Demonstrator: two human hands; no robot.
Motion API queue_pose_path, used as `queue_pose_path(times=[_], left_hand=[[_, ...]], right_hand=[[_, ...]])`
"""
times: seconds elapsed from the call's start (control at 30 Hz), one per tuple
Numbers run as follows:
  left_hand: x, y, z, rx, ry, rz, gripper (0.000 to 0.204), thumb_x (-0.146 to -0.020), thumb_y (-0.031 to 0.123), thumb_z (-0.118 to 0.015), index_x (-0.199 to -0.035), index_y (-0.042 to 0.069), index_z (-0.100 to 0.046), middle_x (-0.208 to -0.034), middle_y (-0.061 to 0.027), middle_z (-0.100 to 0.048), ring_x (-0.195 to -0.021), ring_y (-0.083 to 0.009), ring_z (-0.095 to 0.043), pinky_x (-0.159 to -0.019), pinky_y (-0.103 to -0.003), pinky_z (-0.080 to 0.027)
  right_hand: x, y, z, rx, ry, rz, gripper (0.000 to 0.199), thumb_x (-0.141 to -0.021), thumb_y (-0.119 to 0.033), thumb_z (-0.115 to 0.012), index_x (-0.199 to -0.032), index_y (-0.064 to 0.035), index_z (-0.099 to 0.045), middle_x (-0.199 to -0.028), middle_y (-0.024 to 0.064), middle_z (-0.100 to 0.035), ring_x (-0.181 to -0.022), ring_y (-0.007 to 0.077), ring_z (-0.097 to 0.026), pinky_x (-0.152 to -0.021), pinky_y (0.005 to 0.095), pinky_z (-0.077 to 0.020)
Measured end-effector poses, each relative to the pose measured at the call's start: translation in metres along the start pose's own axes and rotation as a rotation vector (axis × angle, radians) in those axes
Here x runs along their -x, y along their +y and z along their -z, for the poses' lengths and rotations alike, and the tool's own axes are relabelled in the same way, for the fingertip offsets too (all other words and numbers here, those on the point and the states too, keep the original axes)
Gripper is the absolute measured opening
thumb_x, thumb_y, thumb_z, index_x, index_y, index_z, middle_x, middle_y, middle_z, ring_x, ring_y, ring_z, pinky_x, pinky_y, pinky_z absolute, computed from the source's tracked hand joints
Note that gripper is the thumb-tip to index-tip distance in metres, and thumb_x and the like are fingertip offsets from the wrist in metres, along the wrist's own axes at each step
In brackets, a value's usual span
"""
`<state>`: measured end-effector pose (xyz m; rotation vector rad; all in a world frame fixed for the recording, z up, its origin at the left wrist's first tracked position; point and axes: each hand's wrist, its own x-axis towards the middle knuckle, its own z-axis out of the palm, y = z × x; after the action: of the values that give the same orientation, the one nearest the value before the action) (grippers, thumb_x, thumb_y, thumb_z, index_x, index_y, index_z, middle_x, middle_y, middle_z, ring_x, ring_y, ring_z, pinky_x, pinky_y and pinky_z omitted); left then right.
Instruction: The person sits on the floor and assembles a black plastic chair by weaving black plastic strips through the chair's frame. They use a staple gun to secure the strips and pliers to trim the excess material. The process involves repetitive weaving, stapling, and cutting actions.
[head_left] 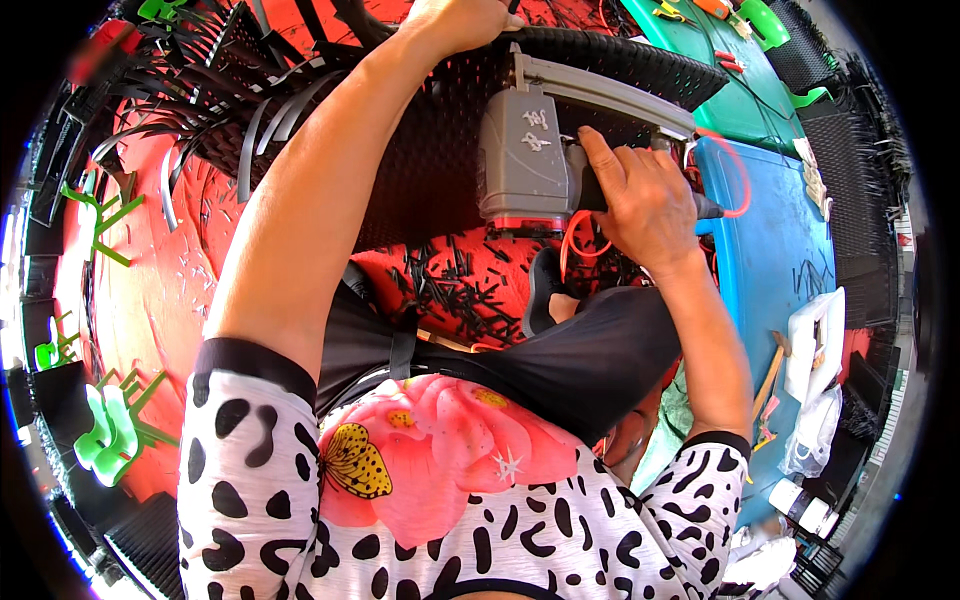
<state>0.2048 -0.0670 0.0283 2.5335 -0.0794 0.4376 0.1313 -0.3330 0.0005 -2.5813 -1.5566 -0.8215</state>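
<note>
A black woven wicker piece (415, 175) stands in front of me, with loose flat strips (285, 120) sticking out at its left. My left hand (460, 22) is closed on its upper edge near the top of the view; most of those fingertips are hidden. In my right hand (645, 205) is a grey air staple gun (522, 170), gripped by its handle with the index finger stretched along it. The gun's nose rests at or very near the wicker edge, just right of my left hand. An orange air hose (742, 175) runs from the handle's end.
Black strip offcuts (455, 275) litter the red floor covering (150, 330). To the right stand a blue table (765, 230) and a green one (745, 100); a hammer (770, 375) and a white container (815, 340) lie nearer. Green plastic chairs (110, 430) are at left.
</note>
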Motion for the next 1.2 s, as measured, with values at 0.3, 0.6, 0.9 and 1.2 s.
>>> queue_pose_path(times=[0.3, 0.6, 0.9, 1.2], left_hand=[[0.010, 0.003, 0.004, 0.057, 0.009, 0.018, 0.029, -0.070, 0.018, -0.077, -0.064, 0.002, -0.054, -0.060, -0.0151, -0.053, -0.059, -0.0264, -0.054, -0.057, -0.040, -0.043], [0.016, 0.001, -0.003, 0.013, 0.041, -0.049, 0.031, -0.076, 0.025, -0.071, -0.065, 0.001, -0.055, -0.065, -0.0184, -0.056, -0.064, -0.0320, -0.058, -0.062, -0.043, -0.045], [0.019, 0.001, 0.000, 0.034, 0.044, -0.017, 0.030, -0.077, 0.027, -0.069, -0.066, 0.002, -0.058, -0.064, -0.0166, -0.058, -0.064, -0.0317, -0.059, -0.063, -0.042, -0.047], [0.027, 0.014, 0.010, 0.188, -0.052, 0.117, 0.030, -0.079, 0.023, -0.070, -0.063, 0.002, -0.055, -0.060, -0.0135, -0.057, -0.059, -0.0278, -0.058, -0.060, -0.040, -0.046]], right_hand=[[-0.005, 0.018, 0.018, 0.015, -0.105, 0.082, 0.077, -0.053, -0.003, -0.072, -0.127, -0.0050, -0.047, -0.073, 0.0084, -0.055, -0.071, 0.0274, -0.058, -0.067, 0.0386, -0.0442], [-0.007, 0.025, 0.026, -0.015, -0.095, 0.102, 0.061, -0.059, -0.003, -0.064, -0.119, -0.0074, -0.054, -0.070, 0.0060, -0.056, -0.066, 0.0230, -0.060, -0.062, 0.0343, -0.0441], [-0.008, 0.027, 0.027, -0.039, -0.121, 0.100, 0.062, -0.057, -0.002, -0.067, -0.117, -0.0091, -0.052, -0.071, 0.0063, -0.057, -0.069, 0.0250, -0.061, -0.063, 0.0368, -0.0448], [0.003, 0.019, 0.039, -0.078, -0.119, 0.101, 0.080, -0.053, -0.005, -0.074, -0.128, -0.0100, -0.046, -0.076, 0.0072, -0.058, -0.072, 0.0265, -0.059, -0.066, 0.0377, -0.0447]])
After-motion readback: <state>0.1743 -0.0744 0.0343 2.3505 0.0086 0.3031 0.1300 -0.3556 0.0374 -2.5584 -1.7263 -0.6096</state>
